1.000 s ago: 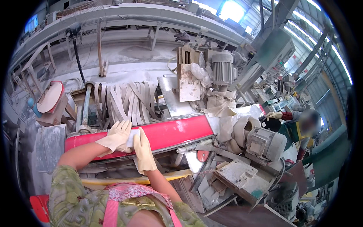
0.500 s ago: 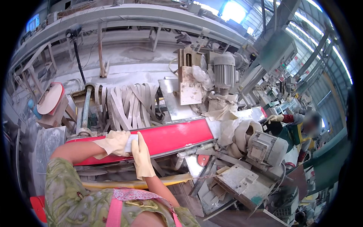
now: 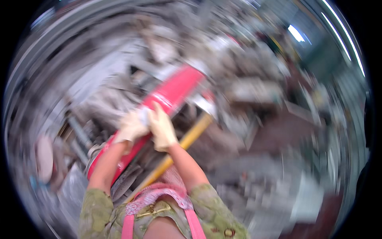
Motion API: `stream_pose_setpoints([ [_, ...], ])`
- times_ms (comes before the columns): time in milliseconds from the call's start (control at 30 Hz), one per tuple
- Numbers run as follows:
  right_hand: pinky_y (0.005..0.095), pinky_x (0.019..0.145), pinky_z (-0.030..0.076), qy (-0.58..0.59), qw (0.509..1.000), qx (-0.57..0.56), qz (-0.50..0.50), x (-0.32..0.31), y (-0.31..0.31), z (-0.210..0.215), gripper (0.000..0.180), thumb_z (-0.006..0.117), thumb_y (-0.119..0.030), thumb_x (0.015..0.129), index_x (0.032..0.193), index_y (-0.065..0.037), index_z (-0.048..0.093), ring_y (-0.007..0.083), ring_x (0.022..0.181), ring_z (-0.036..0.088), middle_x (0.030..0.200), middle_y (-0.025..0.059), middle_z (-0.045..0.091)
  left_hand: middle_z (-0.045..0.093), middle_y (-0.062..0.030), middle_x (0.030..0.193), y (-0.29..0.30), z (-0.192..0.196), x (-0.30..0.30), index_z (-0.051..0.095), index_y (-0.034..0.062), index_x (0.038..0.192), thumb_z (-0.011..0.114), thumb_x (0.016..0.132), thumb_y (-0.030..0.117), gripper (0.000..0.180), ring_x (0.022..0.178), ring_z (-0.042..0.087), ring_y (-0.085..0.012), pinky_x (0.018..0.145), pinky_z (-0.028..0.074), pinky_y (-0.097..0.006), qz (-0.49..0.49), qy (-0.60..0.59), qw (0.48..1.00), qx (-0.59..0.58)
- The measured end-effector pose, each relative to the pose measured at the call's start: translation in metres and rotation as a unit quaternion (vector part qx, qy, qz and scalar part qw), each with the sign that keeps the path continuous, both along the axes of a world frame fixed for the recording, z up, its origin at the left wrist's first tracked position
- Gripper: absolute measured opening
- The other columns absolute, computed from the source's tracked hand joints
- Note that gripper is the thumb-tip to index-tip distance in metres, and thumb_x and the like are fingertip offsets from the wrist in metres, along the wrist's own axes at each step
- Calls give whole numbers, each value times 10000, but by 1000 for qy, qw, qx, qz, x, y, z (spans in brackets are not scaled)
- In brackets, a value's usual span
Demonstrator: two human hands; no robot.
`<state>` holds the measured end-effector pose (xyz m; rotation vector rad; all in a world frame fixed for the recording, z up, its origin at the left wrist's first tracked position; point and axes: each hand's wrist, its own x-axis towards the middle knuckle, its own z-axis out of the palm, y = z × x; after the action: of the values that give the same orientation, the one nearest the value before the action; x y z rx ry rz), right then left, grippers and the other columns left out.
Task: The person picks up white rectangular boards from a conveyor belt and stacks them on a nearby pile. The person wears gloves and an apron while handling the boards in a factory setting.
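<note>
Pale cream gloves cover both of my hands, which meet over a long red belt (image 3: pixel 175 89). Between them is a small white block (image 3: pixel 144 114), its details smeared by motion. My left hand (image 3: pixel 131 126) is closed around its left side. On the other side, my right hand (image 3: pixel 162 129) presses against the block with its fingers pointing up along it. Whether the block touches the belt cannot be made out.
A yellow bar (image 3: pixel 195 131) runs on my side of the belt. Grey strips (image 3: pixel 109 97) hang in a blurred heap beyond it. At the left stands a pale rounded board (image 3: pixel 45 157). Blurred machinery (image 3: pixel 254 91) lies to the right.
The whole view has swung and blurred, so the belt now slants steeply up to the right. My hands remain together on the white block.
</note>
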<state>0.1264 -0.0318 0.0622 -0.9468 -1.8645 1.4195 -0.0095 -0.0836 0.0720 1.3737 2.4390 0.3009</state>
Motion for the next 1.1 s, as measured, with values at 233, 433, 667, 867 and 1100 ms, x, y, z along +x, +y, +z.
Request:
stream_pose_setpoints([
  [233, 454, 1037, 487, 14, 987, 27, -159, 143, -128, -48, 539, 510, -253, 935, 1387, 40, 516, 426, 1223, 610, 1303, 284, 635, 669, -247, 1290, 2, -98, -119, 609, -5, 1341, 813, 735, 485, 806, 1184, 647, -396, 1014, 490, -468, -214, 11, 961, 177],
  [433, 445, 1114, 437, -169, 803, -226, -525, 317, -362, -170, 586, 508, -325, 939, 1419, 10, 535, 392, 1312, 565, 1393, 259, 597, 694, -170, 1181, -37, -20, -44, 605, -35, 1303, 801, 845, 317, 610, 1023, 660, -290, 915, 518, -408, -208, -231, 944, 112],
  [667, 454, 1067, 467, -202, 431, -516, -712, 391, -645, -241, 564, 576, -325, 922, 1367, 20, 553, 395, 1340, 547, 1391, 296, 579, 692, -137, 1126, -88, 32, 28, 582, -17, 1316, 788, 882, 244, 546, 937, 665, -234, 815, 545, -370, -224, -265, 925, 154],
  [867, 475, 880, 537, -172, 485, -503, -694, 405, -746, -279, 371, 571, -303, 930, 1161, -16, 609, 415, 1061, 688, 1122, 286, 698, 710, -151, 1097, -185, 21, 212, 583, -14, 1327, 807, 819, 259, 618, 905, 686, -256, 795, 562, -387, -287, -248, 919, 103],
  [1100, 358, 736, 552, 20, 470, -389, -792, 490, -849, -226, 291, 516, -204, 1000, 1198, 1, 573, 204, 760, 695, 862, 156, 733, 722, -175, 1087, -299, -47, 363, 611, -37, 1243, 844, 760, 290, 628, 917, 702, -263, 812, 562, -397, -355, -235, 904, -37],
])
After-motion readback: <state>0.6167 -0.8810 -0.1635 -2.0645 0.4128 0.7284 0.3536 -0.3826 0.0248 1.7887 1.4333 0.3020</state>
